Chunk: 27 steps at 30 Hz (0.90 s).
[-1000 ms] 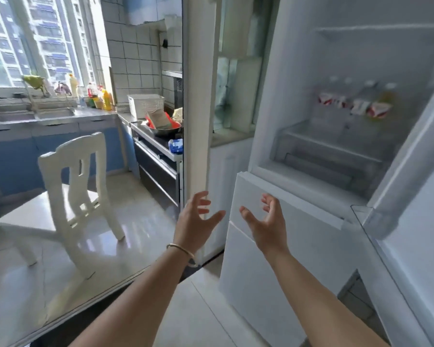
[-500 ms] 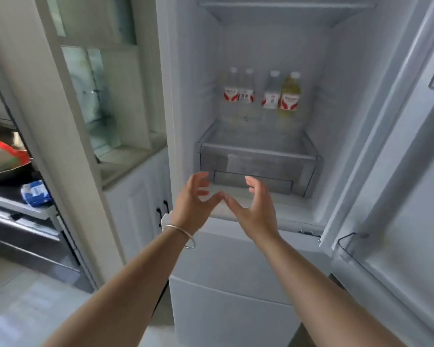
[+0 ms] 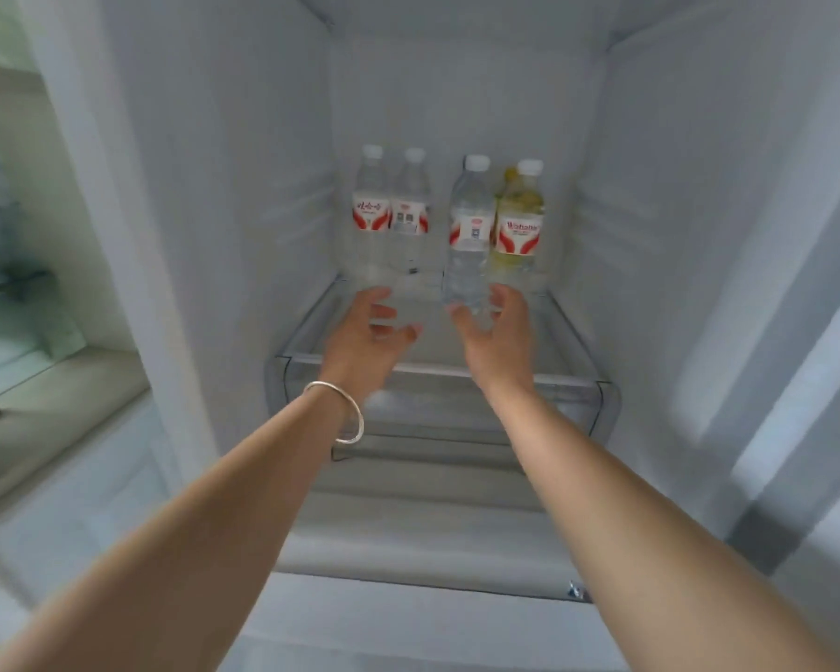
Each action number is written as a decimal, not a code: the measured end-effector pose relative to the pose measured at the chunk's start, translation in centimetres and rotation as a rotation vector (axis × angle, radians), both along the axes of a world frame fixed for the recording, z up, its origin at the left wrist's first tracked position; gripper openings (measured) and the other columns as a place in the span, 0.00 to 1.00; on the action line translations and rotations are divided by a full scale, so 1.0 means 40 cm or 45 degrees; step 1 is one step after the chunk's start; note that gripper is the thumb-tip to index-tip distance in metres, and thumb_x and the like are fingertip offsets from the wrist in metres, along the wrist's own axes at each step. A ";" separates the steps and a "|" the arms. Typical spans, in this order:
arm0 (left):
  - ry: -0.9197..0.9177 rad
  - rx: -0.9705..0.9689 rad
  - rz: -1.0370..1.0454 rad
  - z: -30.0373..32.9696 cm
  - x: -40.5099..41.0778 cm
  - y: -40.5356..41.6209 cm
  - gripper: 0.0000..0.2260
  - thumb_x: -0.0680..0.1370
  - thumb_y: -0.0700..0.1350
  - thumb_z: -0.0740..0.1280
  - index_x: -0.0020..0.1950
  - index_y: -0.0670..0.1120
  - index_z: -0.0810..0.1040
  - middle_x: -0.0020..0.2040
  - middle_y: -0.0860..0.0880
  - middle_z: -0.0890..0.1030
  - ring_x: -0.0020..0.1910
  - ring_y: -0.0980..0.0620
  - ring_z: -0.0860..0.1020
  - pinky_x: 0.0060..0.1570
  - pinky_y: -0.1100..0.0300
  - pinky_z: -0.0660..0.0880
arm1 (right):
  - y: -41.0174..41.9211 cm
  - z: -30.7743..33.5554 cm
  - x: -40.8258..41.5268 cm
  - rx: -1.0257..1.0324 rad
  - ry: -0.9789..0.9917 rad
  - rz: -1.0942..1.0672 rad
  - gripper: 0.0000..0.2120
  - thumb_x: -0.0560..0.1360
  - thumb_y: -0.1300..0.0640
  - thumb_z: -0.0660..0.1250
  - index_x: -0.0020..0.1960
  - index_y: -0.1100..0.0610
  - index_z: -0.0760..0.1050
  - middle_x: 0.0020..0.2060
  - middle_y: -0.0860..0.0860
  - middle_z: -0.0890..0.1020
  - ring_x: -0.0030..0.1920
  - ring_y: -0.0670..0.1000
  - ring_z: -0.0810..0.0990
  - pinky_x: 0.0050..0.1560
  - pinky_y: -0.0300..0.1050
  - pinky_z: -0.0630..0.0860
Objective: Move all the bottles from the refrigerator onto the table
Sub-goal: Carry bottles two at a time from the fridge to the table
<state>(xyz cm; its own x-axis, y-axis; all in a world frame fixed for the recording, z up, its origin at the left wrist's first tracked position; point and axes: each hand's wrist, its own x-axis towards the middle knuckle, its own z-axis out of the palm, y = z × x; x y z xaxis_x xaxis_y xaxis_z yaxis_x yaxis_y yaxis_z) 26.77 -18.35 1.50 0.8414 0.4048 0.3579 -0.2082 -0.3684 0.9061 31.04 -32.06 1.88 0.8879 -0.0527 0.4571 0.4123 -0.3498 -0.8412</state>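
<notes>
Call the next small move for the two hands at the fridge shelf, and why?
Probably close the right hand round the nearest clear plastic water bottle and lift it off the glass fridge shelf. That hand is open, fingers right at the bottle's base; the bottle stands in front of the other bottles. The left hand is open too, short of the two left clear bottles.

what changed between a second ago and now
The view turned from the kitchen to the open refrigerator and closed in. Both hands went forward over the glass shelf: the left hand and right hand, fingers spread, now reach just short of the bottles. Nothing gripped yet. All four bottles stand on the shelf as before.
</notes>
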 end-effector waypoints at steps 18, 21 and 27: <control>-0.125 -0.058 -0.232 0.081 0.446 -0.037 0.29 0.69 0.52 0.74 0.66 0.49 0.67 0.59 0.53 0.73 0.56 0.56 0.72 0.55 0.62 0.69 | -0.037 0.045 0.396 0.152 -0.033 -0.400 0.43 0.62 0.43 0.76 0.71 0.54 0.61 0.67 0.53 0.67 0.67 0.52 0.67 0.63 0.45 0.68; -0.133 -0.109 -0.236 0.075 0.484 -0.055 0.24 0.69 0.51 0.74 0.61 0.50 0.69 0.53 0.57 0.76 0.51 0.62 0.75 0.50 0.70 0.70 | -0.039 0.053 0.420 0.315 -0.011 -0.208 0.31 0.62 0.48 0.78 0.60 0.48 0.70 0.56 0.46 0.77 0.54 0.44 0.77 0.51 0.37 0.75; -0.146 -0.166 -0.246 0.061 0.530 -0.079 0.15 0.68 0.49 0.75 0.48 0.55 0.73 0.44 0.63 0.76 0.40 0.71 0.76 0.38 0.77 0.71 | -0.051 0.040 0.454 0.259 0.070 0.113 0.19 0.62 0.41 0.76 0.50 0.43 0.79 0.46 0.43 0.85 0.48 0.42 0.83 0.50 0.42 0.78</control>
